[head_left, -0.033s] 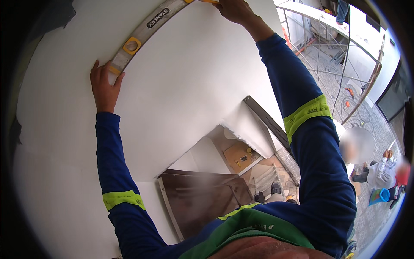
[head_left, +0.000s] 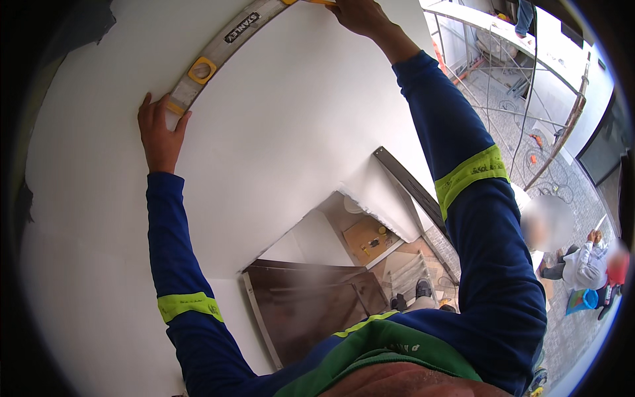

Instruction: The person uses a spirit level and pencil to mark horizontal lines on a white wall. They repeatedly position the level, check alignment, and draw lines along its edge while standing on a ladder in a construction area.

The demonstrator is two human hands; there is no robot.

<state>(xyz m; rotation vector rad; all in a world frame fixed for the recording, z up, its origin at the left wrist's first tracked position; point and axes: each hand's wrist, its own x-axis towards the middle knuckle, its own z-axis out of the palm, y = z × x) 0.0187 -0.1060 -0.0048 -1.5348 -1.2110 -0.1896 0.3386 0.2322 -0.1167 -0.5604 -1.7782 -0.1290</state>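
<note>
A long grey spirit level [head_left: 221, 49] with yellow-framed vials lies against the white wall surface [head_left: 278, 132], slanting up to the right. My left hand [head_left: 162, 139] grips its lower end, with the thumb on one side and the fingers on the other. At the top edge of the view, my right hand [head_left: 362, 16] holds the level's yellow far end. Its fingertips are partly cut off by the frame. Both arms are stretched upward in dark blue sleeves with lime bands.
Below is a wall opening with a brown panel [head_left: 311, 298] and a board with small tools [head_left: 370, 241]. A dark metal bar [head_left: 407, 178] leans near my right arm. Scaffolding [head_left: 489, 73] stands at upper right; a person in white [head_left: 585, 268] is near a blue container [head_left: 582, 301].
</note>
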